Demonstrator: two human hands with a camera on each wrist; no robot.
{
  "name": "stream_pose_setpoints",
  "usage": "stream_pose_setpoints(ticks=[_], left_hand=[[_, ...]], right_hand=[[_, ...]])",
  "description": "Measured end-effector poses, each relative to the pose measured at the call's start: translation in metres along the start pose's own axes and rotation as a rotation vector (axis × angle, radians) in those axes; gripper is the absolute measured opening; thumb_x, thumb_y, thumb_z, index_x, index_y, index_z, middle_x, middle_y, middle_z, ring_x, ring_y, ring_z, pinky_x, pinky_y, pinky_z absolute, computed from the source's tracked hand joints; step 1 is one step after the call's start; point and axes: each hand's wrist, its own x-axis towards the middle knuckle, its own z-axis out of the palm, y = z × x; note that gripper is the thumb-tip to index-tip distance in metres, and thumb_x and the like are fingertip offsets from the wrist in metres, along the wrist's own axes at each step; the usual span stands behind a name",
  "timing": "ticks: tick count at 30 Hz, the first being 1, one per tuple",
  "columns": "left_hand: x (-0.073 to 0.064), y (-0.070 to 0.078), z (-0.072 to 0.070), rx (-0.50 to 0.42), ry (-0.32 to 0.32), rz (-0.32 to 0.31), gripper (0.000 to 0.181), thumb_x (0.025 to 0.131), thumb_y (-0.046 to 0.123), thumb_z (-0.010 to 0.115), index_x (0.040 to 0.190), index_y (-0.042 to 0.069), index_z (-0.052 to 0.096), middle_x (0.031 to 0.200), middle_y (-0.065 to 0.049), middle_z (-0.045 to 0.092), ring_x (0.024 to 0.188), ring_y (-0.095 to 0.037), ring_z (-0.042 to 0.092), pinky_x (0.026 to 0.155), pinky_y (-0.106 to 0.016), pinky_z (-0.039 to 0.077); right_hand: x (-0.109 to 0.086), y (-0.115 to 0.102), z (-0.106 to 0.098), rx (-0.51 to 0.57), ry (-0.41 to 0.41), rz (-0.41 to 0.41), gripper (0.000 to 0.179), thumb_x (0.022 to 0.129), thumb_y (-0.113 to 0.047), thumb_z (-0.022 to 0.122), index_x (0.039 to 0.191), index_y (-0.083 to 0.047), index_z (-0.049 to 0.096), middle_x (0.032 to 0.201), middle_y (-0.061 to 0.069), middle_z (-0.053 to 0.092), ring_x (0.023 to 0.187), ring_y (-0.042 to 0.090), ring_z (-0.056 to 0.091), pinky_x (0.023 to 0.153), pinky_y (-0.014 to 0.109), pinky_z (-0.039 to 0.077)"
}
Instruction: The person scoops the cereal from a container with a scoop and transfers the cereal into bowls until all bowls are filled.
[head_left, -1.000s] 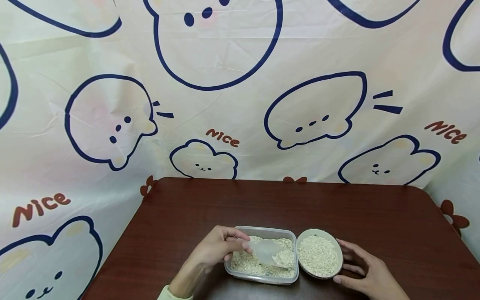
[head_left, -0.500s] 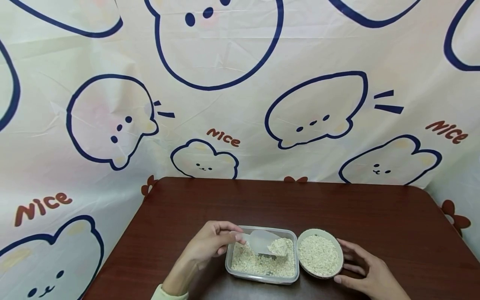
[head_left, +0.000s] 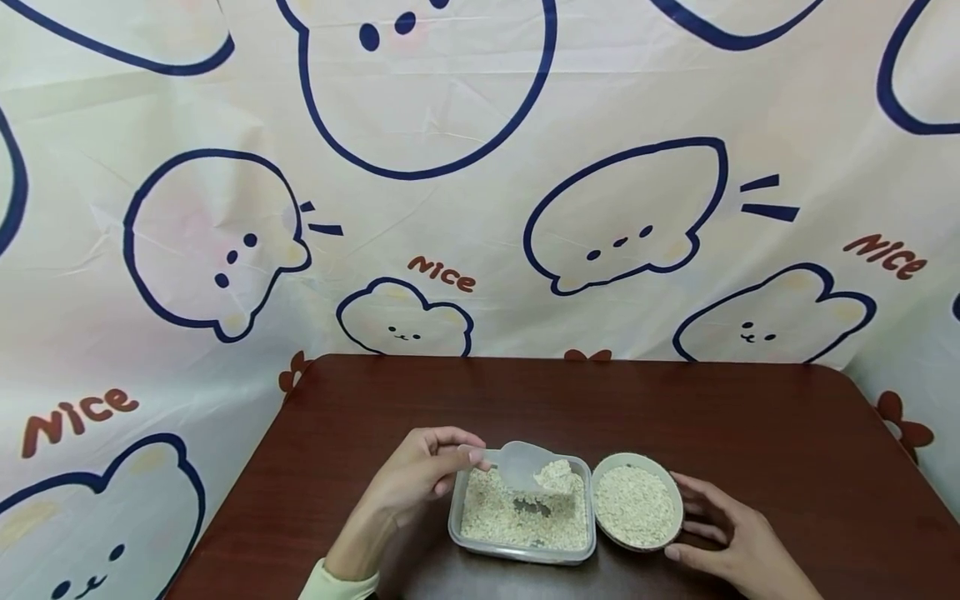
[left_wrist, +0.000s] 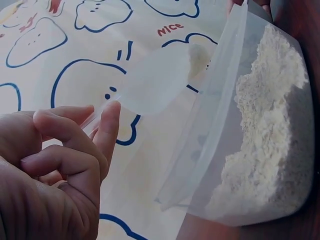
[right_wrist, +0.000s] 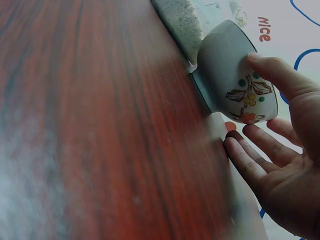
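Observation:
My left hand [head_left: 412,477] pinches the handle of a translucent scoop [head_left: 523,467] between thumb and fingers. A heap of pale, oat-like flakes [head_left: 555,476] lies at the scoop's tip. The scoop hangs above a clear plastic container [head_left: 517,553] of the same flakes, where a dark gap [head_left: 532,506] shows in their surface. In the left wrist view the scoop [left_wrist: 155,82] is clear of the container wall [left_wrist: 200,150]. My right hand [head_left: 731,529] holds the side of a bowl [head_left: 637,460] filled with flakes; its thumb touches the flower-patterned outside [right_wrist: 235,75] in the right wrist view.
The container and bowl stand side by side near the front of a dark reddish-brown table [head_left: 420,400]. A white cloth [head_left: 480,208] with blue cartoon outlines hangs behind the table and around its sides.
My left hand has lifted the loaded scoop out of the flakes, up and slightly away from me, uncovering a gap in them. My right hand stays at the bowl.

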Motion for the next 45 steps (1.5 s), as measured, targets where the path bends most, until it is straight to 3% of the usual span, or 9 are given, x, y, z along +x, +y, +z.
stream_pose_setpoints(ticks=[6, 15, 19, 25, 32, 45], left_hand=[[0.004, 0.005, 0.006, 0.002, 0.008, 0.001, 0.03, 0.1, 0.013, 0.073, 0.121, -0.009, 0.07, 0.093, -0.003, 0.083, 0.048, -0.002, 0.04, 0.044, -0.017, 0.027], [0.018, 0.011, 0.029, 0.003, -0.043, 0.017, 0.031, 0.1, 0.013, 0.073, 0.122, -0.009, 0.07, 0.092, -0.001, 0.082, 0.048, -0.002, 0.041, 0.045, -0.017, 0.028], [0.024, 0.015, 0.04, 0.019, -0.067, 0.02, 0.034, 0.1, 0.012, 0.072, 0.124, -0.011, 0.069, 0.094, -0.003, 0.082, 0.048, -0.003, 0.042, 0.044, -0.018, 0.027], [0.033, 0.021, 0.054, 0.058, -0.084, 0.024, 0.025, 0.1, 0.013, 0.074, 0.119, -0.003, 0.074, 0.097, -0.011, 0.083, 0.049, -0.006, 0.039, 0.046, -0.019, 0.029], [0.042, 0.026, 0.069, 0.1, -0.102, 0.062, 0.021, 0.1, 0.012, 0.073, 0.116, -0.002, 0.075, 0.096, -0.014, 0.082, 0.051, -0.007, 0.042, 0.05, -0.019, 0.035], [0.045, 0.039, 0.078, 0.188, -0.122, 0.114, 0.019, 0.099, 0.011, 0.074, 0.113, -0.001, 0.077, 0.099, -0.021, 0.081, 0.053, -0.008, 0.047, 0.048, -0.019, 0.038]], right_hand=[[0.003, -0.003, -0.001, 0.041, -0.036, 0.037, 0.09, 0.083, -0.024, 0.094, 0.16, -0.012, 0.047, 0.158, 0.022, 0.053, 0.114, -0.007, 0.066, 0.089, 0.023, 0.063], [-0.001, -0.002, -0.002, 0.019, -0.014, -0.025, 0.086, 0.086, -0.02, 0.092, 0.159, -0.012, 0.048, 0.158, 0.025, 0.052, 0.113, -0.007, 0.066, 0.088, 0.023, 0.062], [-0.002, -0.002, -0.001, 0.021, -0.008, -0.042, 0.085, 0.085, -0.019, 0.092, 0.159, -0.012, 0.049, 0.156, 0.025, 0.053, 0.114, -0.007, 0.066, 0.088, 0.024, 0.063], [-0.001, -0.003, -0.002, 0.037, -0.022, -0.027, 0.086, 0.086, -0.02, 0.092, 0.16, -0.012, 0.048, 0.158, 0.024, 0.052, 0.114, -0.008, 0.065, 0.088, 0.024, 0.063], [-0.001, -0.003, -0.003, 0.031, -0.026, -0.014, 0.087, 0.085, -0.022, 0.093, 0.159, -0.011, 0.048, 0.157, 0.025, 0.053, 0.113, -0.008, 0.065, 0.088, 0.024, 0.063], [-0.001, -0.004, -0.003, 0.011, -0.012, -0.03, 0.087, 0.085, -0.022, 0.093, 0.158, -0.011, 0.049, 0.156, 0.025, 0.054, 0.113, -0.007, 0.066, 0.087, 0.023, 0.063]])
